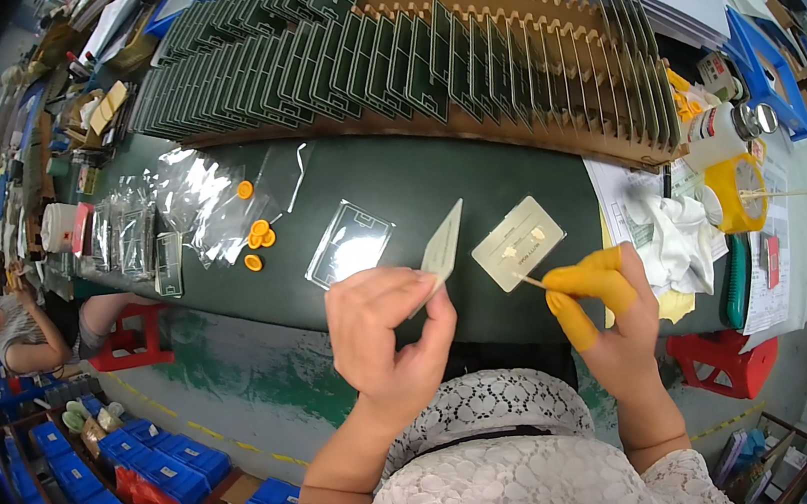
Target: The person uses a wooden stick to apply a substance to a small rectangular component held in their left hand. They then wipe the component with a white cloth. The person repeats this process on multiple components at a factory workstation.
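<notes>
My left hand [388,329] pinches a thin pale card-like plate [444,239] by its lower edge, tilted up nearly edge-on. Yellow finger covers sheathe the thumb and some fingers of my right hand [606,303]. That hand is closed on a thin pale stick [529,280], whose tip is at the lower edge of a cream plate [510,257] lying on the table. Small pale patches and dark print show on the cream plate. To the left, a dark green plate with white outlines [347,239] lies flat and glossy.
Along the back, a brown slotted rack [551,138] holds many upright green plates. Several orange caps [261,234] lie beside clear plastic bags [200,191]. At right are a crumpled white cloth [675,244], yellow tape roll [741,192] and bottle [711,127]. Another person [29,323] sits far left.
</notes>
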